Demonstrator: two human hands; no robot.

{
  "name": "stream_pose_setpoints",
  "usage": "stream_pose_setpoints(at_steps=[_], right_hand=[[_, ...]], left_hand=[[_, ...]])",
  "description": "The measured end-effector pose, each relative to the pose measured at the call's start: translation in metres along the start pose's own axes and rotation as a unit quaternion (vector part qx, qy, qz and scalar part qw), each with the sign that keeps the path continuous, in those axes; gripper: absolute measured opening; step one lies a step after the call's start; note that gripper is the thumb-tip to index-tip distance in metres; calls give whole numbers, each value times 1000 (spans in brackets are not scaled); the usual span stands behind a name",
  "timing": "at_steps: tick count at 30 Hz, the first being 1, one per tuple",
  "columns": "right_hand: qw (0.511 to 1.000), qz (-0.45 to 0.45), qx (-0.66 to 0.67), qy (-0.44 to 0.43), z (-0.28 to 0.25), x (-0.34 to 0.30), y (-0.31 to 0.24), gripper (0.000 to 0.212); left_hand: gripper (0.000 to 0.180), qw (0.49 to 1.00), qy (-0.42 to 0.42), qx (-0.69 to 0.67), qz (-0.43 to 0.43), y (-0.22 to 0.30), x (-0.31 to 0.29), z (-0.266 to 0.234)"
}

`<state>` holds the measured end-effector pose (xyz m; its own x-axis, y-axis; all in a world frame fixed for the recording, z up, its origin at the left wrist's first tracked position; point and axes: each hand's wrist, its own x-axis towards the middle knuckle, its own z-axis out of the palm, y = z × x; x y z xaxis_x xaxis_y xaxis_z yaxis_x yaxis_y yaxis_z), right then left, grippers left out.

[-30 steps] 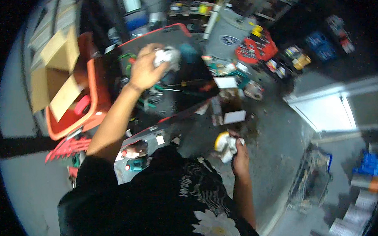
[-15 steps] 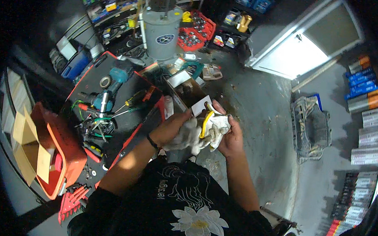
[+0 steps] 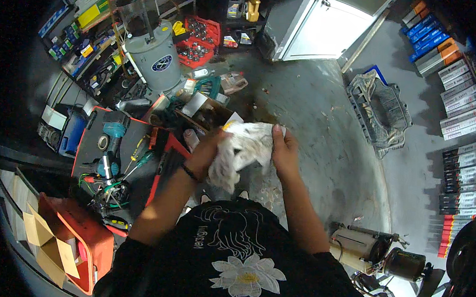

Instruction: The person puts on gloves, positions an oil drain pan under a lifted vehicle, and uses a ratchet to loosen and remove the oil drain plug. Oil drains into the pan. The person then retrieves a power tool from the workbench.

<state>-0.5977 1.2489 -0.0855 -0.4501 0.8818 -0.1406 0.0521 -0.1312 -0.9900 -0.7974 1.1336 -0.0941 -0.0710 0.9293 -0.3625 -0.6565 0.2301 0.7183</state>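
Between my two hands hangs a soiled white work glove [image 3: 246, 143], spread out in front of my chest. A bit of yellow trim shows near its upper left. My left hand [image 3: 208, 153] grips its left side, where loose cloth droops and blurs with motion. At the upper right corner, my right hand [image 3: 284, 153] pinches the cloth with the thumb on top. Whether a second glove is bunched in my left hand, I cannot tell.
To the left a black cart [image 3: 96, 135] with red edges carries a teal power tool [image 3: 112, 131] and screwdrivers. A red bin [image 3: 95, 248] holds an open carton [image 3: 45, 240]. Beyond my hands are a cardboard box [image 3: 210, 115] and a grey drum [image 3: 155, 63]. A metal pan [image 3: 382, 110] lies right.
The bunched white cloth with its yellow cuff is now spread wide between my hands. My hands have drawn apart slightly, and the view has shifted to the right.
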Motion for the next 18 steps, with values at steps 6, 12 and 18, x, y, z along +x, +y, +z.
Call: stream_pose_setpoints(at_steps=[6, 12, 18], right_hand=[[997, -36, -63, 21, -26, 5, -1, 34], [984, -114, -133, 10, -30, 2, -21, 32], [960, -124, -243, 58, -37, -11, -22, 31]], left_hand=[[42, 963, -163, -162, -140, -6, 26, -37], [52, 966, -247, 71, -25, -17, 32, -14], [47, 974, -189, 110, -61, -6, 24, 14]])
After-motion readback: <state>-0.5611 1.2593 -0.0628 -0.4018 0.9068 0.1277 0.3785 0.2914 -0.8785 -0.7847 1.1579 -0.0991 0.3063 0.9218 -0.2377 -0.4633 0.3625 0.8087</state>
